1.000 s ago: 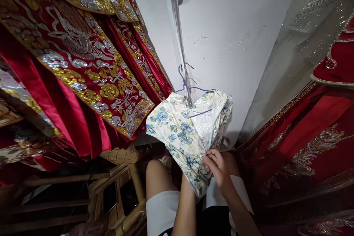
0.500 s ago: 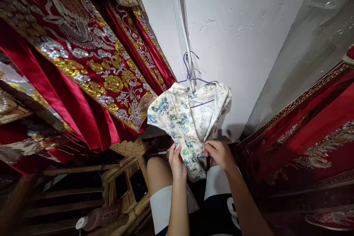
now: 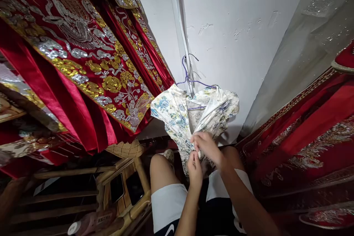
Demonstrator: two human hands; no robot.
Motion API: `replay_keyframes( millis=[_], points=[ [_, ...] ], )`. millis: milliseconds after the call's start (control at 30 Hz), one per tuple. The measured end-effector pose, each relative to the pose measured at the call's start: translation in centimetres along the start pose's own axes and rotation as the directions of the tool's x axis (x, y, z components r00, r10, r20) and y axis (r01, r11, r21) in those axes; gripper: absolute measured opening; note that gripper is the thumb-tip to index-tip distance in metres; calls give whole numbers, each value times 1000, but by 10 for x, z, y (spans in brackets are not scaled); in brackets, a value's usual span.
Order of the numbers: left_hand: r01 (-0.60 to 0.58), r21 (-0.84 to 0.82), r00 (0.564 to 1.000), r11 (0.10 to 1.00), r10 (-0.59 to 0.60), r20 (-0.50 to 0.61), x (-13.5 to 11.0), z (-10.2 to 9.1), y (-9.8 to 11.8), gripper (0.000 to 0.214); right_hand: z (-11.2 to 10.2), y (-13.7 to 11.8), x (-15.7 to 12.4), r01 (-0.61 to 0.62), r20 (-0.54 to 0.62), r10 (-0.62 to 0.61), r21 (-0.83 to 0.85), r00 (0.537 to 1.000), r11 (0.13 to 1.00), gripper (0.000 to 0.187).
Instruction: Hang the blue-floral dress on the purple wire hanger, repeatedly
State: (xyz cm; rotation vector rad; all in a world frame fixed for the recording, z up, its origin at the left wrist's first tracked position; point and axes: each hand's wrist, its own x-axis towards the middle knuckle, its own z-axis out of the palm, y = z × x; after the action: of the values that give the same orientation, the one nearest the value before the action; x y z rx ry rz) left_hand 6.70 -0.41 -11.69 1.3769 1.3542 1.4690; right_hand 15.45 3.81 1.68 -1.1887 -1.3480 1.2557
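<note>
A cream floral blouse with blue and yellow flowers hangs on a purple wire hanger, its front open at the neck. My right hand pinches the front edge of the blouse at mid-height, fingers closed. Just below, my left hand is also closed in a pinch on the front edge, close to the right fingertips. Whatever fastening lies between the fingers is hidden. The lower part of the blouse hangs down between my knees.
Red embroidered garments with gold and silver sequins hang at the left. Another red garment hangs at the right, by a sheer cover. Lower left are a bamboo chair, dark phones and a white-capped bottle.
My left hand has moved right from the blouse's left side to its front edge. My right hand has shifted left and slightly up, and the two front edges are drawn together.
</note>
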Motion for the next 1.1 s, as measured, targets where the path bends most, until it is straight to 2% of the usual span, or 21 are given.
replay_keyframes(
  millis=[133,200,267,367,433,500,533,600,633,700,800,867,933,1000,1033,1067,1100],
  points=[
    [-143,181,980,973,113,165,0,3,-8,39,-23,-66,46,120,-173,-113,28,978,992,23],
    [-223,224,952,949,163,258,-3,8,-10,38,-32,-92,65,246,-258,-212,107,943,963,22],
    [-304,250,909,919,201,365,-6,12,-8,37,-37,-106,74,334,-290,-278,163,916,929,20],
    [-374,248,849,894,222,479,3,7,7,37,-41,-104,70,347,-246,-301,171,921,922,16],
    [-388,210,859,898,269,436,25,-3,30,35,-43,-97,62,340,-217,-305,149,927,928,15],
    [-422,135,887,896,378,265,57,-14,64,32,-45,-91,56,335,-202,-306,129,930,933,16],
    [-470,104,877,876,451,169,76,-19,84,29,-45,-90,53,333,-197,-307,121,931,935,17],
    [-577,94,816,811,578,20,113,-24,123,27,-44,-92,51,344,-185,-322,104,929,933,19],
    [-622,115,781,774,624,25,129,-25,141,28,-43,-94,51,359,-171,-340,94,925,928,19],
    [-714,173,700,679,701,136,156,-22,169,22,-42,-96,55,401,-143,-388,75,910,913,18],
    [-786,292,605,544,774,188,174,-19,192,17,-38,-84,68,439,-147,-430,40,891,897,17],
    [-777,356,581,519,810,87,180,-26,198,18,-36,-64,78,394,-181,-389,-11,903,919,18],
    [-714,372,589,593,796,-140,187,-44,197,18,-35,-38,81,308,-193,-313,-60,930,950,21],
    [-608,254,635,752,652,-414,197,-70,187,19,-32,-12,74,254,-179,-262,-66,948,965,22],
    [-542,121,683,832,520,-514,202,-84,178,21,-30,-1,67,238,-175,-242,-43,954,970,23],
    [-460,-59,750,886,353,-559,207,-96,167,24,-26,7,58,228,-178,-224,-2,958,974,23],
    [-355,-271,826,895,165,-539,209,-106,153,26,-22,14,48,214,-189,-201,51,961,975,23]
  ],
)
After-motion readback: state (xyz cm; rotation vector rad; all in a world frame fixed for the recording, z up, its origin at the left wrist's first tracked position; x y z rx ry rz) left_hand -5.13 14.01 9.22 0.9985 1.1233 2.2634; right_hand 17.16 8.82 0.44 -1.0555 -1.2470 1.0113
